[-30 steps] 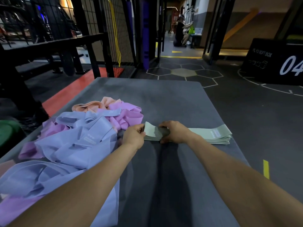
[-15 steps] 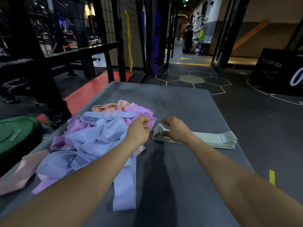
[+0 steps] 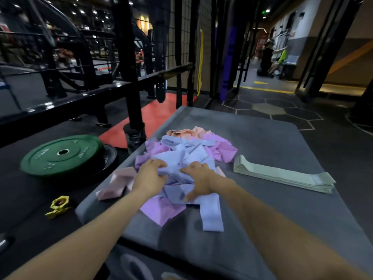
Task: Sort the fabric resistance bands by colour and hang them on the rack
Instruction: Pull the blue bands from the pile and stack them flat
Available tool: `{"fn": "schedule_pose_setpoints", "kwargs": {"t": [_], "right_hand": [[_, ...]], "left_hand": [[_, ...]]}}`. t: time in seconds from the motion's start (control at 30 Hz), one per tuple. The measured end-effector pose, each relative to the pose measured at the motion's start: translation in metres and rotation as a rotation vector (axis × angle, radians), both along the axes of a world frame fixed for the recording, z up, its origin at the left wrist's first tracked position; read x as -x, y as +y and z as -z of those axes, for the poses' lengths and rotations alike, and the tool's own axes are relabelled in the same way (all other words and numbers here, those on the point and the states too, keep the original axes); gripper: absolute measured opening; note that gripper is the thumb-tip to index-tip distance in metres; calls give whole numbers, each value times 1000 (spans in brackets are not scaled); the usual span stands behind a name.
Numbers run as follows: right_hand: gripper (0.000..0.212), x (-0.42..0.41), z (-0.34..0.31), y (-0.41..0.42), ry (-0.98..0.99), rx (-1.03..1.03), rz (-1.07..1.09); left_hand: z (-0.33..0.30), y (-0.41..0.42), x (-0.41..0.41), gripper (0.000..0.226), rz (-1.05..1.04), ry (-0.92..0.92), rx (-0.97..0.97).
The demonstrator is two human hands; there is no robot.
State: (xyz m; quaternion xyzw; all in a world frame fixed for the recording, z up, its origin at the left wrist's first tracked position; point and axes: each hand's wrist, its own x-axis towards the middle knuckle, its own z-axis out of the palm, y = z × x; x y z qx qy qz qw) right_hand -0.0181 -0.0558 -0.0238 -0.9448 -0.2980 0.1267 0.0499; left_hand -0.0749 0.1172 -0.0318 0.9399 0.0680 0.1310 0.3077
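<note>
Bands (image 3: 181, 158) lie tangled on the bench (image 3: 272, 142), soft and light; pull one loop free. Left hand (image 3: 148, 177) pinches blue fabric; right hand (image 3: 198, 178) presses flat. Green stack (image 3: 282, 175) at three o'clock.

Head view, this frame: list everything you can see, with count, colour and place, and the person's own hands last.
Mixed bands: tangled pile, count unclear; lilac-blue, pink-purple, peach; left half of the pad.
Green bands: one flat stack, pale green; right side of the pad, apart from the pile.
Pad: one, grey; under all the bands.
Weight plate: one, green; floor, left of the pad.
Collar clamp: one, yellow; floor, in front of the plate.
Rack frame: black; behind the plate.
Person: one, distant, far right corridor.
Left hand: on the pile, fingers curled into the lilac-blue fabric.
Right hand: on the pile, fingers spread.
</note>
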Motion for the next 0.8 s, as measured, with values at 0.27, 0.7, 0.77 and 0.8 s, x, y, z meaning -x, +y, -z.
{"fn": "schedule_pose_setpoints", "kwargs": {"t": [0.27,0.7,0.77,0.8], "right_hand": [[29,-26,-7,16,-142,-265,165],[15,-41,-79,21,-271,-701,328],[22,-30,-65,28,-148,-534,177],[31,-27,-60,31,-75,-381,100]], "left_hand": [[16,36,12,39,-34,93,-27],[-7,52,-19,28,-133,-54,241],[-4,54,-20,28,-139,-53,257],[-2,55,-22,28,-135,-49,262]]}}
